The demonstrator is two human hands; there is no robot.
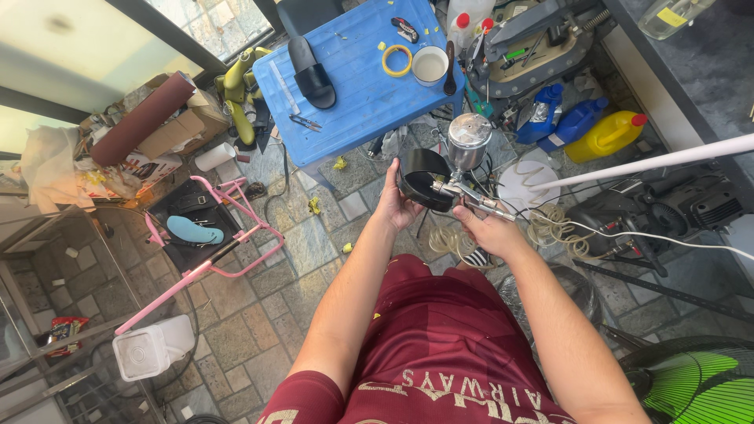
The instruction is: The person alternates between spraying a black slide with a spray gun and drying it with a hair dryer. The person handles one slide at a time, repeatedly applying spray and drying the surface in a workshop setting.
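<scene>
Right hand (488, 228) grips spray gun (470, 182), top-heavy metal cup; left hand (395, 206) cups black curved piece (425, 179), light, stiff, held by rim.

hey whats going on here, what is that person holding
A person seen from above holds a black curved shoe piece in the left hand and a spray gun with a metal cup in the right hand, its nozzle close against the black piece. Both are held up over the tiled floor. Just ahead, a blue plastic table carries a black sandal, a yellow tape ring and a white cup.
</scene>
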